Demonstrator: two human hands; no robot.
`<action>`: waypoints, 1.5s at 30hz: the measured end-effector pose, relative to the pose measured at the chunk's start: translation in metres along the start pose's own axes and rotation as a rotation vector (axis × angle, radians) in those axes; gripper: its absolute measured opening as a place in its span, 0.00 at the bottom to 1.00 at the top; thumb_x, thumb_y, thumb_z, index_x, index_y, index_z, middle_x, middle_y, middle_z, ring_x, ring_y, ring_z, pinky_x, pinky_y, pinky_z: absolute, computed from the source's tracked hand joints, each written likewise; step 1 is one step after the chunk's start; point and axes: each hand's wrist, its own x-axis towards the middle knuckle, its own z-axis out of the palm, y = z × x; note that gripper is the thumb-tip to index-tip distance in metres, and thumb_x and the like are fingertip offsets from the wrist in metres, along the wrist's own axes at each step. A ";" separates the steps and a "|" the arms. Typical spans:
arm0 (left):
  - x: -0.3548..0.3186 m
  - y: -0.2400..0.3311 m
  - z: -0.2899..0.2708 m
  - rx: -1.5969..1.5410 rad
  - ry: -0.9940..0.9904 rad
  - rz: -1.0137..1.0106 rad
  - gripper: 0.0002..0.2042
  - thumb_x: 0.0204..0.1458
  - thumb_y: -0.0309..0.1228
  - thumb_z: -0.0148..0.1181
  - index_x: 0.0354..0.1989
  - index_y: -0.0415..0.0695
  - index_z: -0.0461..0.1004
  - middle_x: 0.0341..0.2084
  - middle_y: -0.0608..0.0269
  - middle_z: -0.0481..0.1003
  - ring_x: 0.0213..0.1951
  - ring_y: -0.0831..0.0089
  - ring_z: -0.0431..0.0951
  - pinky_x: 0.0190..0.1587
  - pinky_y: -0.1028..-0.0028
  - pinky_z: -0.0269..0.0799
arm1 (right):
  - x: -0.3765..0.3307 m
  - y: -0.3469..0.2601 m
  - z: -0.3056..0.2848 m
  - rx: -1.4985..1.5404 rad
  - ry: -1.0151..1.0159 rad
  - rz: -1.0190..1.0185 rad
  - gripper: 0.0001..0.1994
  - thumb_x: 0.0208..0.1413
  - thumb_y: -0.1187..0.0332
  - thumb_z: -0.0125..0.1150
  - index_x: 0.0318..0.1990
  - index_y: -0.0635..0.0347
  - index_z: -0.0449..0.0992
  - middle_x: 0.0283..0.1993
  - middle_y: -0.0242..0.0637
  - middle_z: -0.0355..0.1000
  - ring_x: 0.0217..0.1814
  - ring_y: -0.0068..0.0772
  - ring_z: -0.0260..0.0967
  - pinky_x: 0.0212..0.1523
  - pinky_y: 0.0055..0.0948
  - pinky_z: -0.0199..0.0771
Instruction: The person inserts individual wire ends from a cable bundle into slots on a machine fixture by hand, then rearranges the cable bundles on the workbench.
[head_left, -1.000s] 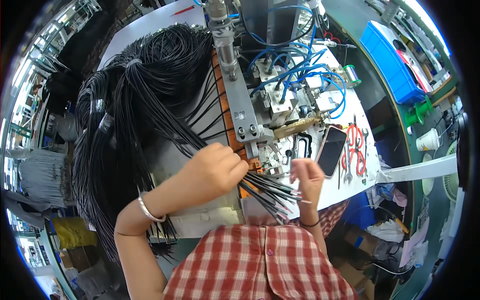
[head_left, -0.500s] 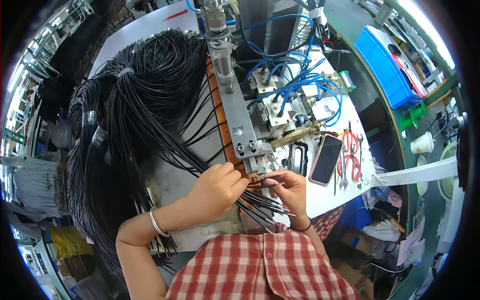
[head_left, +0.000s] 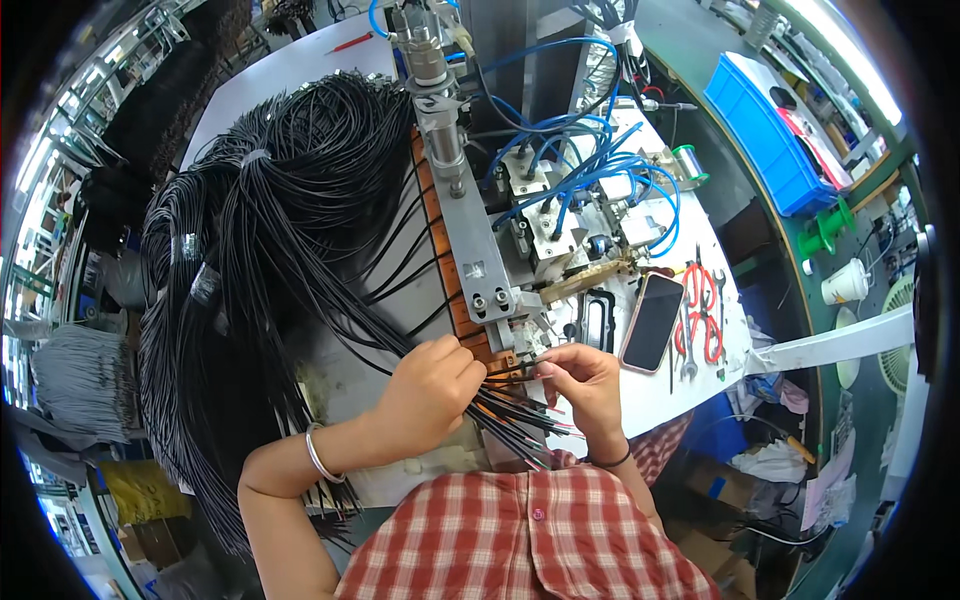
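- Left edge of the frame: a grey cable bundle (head_left: pixel 80 370) hangs beside the table.
- Upper left: the large bundle of black cables (head_left: pixel 300 150) lies on your table (head_left: pixel 345 385), tied at its neck, with strands running down toward the centre.
- Centre: your left hand (head_left: pixel 432 390) has its grip wrapped around a cluster of those cables — knuckles up, fingers curled in.
- Just right of it: the orange strip (head_left: pixel 437 230) runs down alongside the metal bar (head_left: pixel 475 250), several cables crossing onto it.
- Lower centre: the loose cable ends (head_left: pixel 510 420) fan out past your left hand, some tipped red or white.
- Right of centre: your right hand (head_left: pixel 590 390) has its grip pinched — thumb and forefinger together — on a dark strand near the strip's lower end.
- Farther right: a phone (head_left: pixel 653 322), then red-handled tools (head_left: pixel 702 312).
- Upper right: a blue bin (head_left: pixel 760 130).
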 end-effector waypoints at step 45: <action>-0.005 -0.002 0.007 -0.033 -0.058 -0.041 0.14 0.25 0.20 0.56 0.27 0.40 0.67 0.23 0.60 0.65 0.32 0.62 0.65 0.34 0.66 0.61 | 0.004 0.006 -0.004 -0.168 -0.009 0.108 0.02 0.49 0.77 0.61 0.31 0.67 0.77 0.28 0.29 0.73 0.24 0.13 0.66 0.23 0.11 0.63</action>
